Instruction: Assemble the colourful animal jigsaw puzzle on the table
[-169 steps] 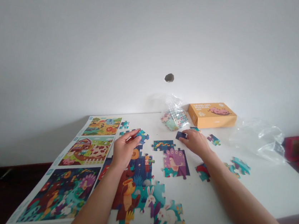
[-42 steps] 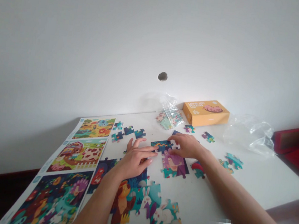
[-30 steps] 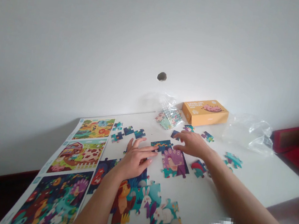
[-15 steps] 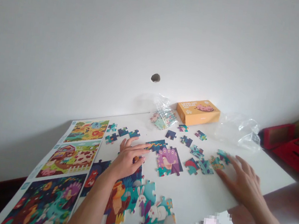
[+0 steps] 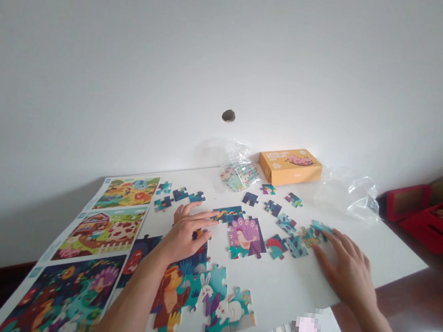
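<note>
White wall (image 5: 136, 71) fills the upper view, with one small dark hole (image 5: 228, 115) in it. Below it, a white tabletop (image 5: 296, 286) carries all items.

Reference sheet (image 5: 97, 232): lies flat along the left edge and shows three printed scenes in a row.

Assembled puzzle section (image 5: 191, 290): bear and rabbits, lying just right of the sheet, near edge of the tabletop.

Empty clear bag (image 5: 346, 193): crumpled, far right, near the wall.

Red containers (image 5: 428, 213): beyond the right end of the tabletop, lower down.

Orange box (image 5: 289, 166): closed, lying flat against the wall, left of the empty bag.

Bag of pieces (image 5: 239, 173): clear, just left of the box.

Peacock section (image 5: 245, 236): several joined pieces, mid-tabletop, apart from the bear section.

Left hand (image 5: 186, 231): flat, palm down, fingers spread, holding nothing. It rests over the upper edge of the bear section, and its fingertips touch a dark strip piece (image 5: 229, 214) lying against the peacock section's top edge.

Right hand (image 5: 349, 271): flat, palm down, fingers extended wide, gripping nothing. Its fingertips are at the teal pieces (image 5: 313, 232) to the right of the peacock section; contact cannot be confirmed.

Loose pieces: a small group (image 5: 178, 195) beside the sheet's far end, and single dark pieces (image 5: 250, 198) in front of the box.
</note>
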`<state>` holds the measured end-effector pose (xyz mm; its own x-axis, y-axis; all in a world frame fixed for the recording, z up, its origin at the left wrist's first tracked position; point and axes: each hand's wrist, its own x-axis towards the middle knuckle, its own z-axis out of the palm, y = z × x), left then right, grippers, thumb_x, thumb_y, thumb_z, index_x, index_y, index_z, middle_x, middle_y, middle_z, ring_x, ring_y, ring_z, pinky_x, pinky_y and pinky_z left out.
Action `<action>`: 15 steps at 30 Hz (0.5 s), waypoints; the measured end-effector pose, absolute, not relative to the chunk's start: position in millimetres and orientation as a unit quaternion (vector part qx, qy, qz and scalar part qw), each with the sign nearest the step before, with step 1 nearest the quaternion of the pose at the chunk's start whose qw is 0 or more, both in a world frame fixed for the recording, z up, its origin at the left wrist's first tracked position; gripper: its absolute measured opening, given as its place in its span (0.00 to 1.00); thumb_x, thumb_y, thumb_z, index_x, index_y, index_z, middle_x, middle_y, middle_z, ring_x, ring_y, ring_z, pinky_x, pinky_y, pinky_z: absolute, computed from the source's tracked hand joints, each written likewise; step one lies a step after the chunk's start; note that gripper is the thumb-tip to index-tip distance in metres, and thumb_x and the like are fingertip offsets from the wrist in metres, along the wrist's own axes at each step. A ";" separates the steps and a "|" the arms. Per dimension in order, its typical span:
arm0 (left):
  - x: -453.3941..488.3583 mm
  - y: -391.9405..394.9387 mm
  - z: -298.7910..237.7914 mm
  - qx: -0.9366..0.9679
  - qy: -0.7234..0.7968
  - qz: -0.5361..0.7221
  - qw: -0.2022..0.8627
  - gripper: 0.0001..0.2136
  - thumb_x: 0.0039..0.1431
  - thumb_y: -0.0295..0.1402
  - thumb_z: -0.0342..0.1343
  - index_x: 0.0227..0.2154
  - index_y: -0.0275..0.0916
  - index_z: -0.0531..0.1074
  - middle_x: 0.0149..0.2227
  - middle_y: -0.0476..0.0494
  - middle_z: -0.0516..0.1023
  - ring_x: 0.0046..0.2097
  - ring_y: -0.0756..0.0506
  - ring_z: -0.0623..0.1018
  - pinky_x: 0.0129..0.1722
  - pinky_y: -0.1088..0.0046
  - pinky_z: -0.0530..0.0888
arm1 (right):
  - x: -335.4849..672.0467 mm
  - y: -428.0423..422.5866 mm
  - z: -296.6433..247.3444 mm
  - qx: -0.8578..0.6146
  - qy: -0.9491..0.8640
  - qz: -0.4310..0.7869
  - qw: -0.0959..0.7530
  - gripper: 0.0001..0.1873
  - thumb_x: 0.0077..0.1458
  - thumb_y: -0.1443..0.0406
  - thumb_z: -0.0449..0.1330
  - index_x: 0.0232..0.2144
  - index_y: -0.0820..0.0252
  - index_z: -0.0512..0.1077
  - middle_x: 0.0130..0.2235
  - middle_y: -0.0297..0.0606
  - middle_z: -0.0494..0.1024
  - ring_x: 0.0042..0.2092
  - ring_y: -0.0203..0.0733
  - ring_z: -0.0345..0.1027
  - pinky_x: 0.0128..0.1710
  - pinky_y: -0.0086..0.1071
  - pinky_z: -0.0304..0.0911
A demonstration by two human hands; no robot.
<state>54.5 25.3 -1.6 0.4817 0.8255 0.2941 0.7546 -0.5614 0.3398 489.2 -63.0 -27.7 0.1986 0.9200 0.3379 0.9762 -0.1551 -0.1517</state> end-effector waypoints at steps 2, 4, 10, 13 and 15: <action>54.1 25.4 -2.1 0.857 0.461 0.215 0.087 0.13 0.63 0.36 0.56 0.48 0.56 0.78 0.58 0.54 0.77 0.67 0.34 0.62 0.65 0.39 0.54 | 489.0 -63.2 -27.9 -0.756 -0.627 -0.083 0.171 0.28 0.64 0.45 0.47 0.59 0.47 0.67 0.64 0.40 0.68 0.65 0.56 0.59 0.59 0.54 0.59; 53.9 25.4 -2.3 0.858 0.460 0.210 0.088 0.14 0.63 0.36 0.55 0.49 0.56 0.78 0.58 0.54 0.76 0.67 0.34 0.61 0.65 0.39 0.53 | 488.9 -63.2 -27.8 -0.756 -0.627 -0.083 0.171 0.28 0.64 0.45 0.47 0.59 0.47 0.67 0.64 0.40 0.68 0.65 0.56 0.59 0.59 0.54 0.58; 55.8 23.5 0.6 0.857 0.462 0.210 0.089 0.13 0.62 0.35 0.56 0.47 0.55 0.79 0.57 0.51 0.77 0.67 0.34 0.62 0.65 0.38 0.53 | 489.9 -63.3 -27.3 -0.754 -0.629 -0.075 0.173 0.29 0.63 0.44 0.47 0.59 0.47 0.67 0.63 0.41 0.69 0.64 0.56 0.60 0.59 0.54 0.58; 56.7 22.8 2.2 0.857 0.459 0.217 0.088 0.13 0.62 0.35 0.56 0.47 0.55 0.80 0.56 0.51 0.78 0.67 0.34 0.63 0.65 0.38 0.54 | 490.5 -63.3 -28.0 -0.753 -0.629 -0.073 0.178 0.29 0.63 0.44 0.48 0.59 0.47 0.68 0.63 0.41 0.68 0.64 0.57 0.60 0.59 0.55 0.58; 56.8 22.7 2.2 0.857 0.458 0.222 0.087 0.13 0.62 0.35 0.56 0.46 0.54 0.80 0.56 0.50 0.78 0.66 0.34 0.63 0.65 0.38 0.54 | 490.6 -63.3 -28.4 -0.753 -0.628 -0.073 0.181 0.29 0.63 0.45 0.48 0.59 0.47 0.68 0.63 0.42 0.68 0.64 0.57 0.60 0.59 0.55 0.58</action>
<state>56.8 22.7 2.2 0.4827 0.8225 0.3009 0.7453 -0.5662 0.3520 490.6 -63.3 -28.4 0.1997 0.9200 0.3372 0.9728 -0.1450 -0.1805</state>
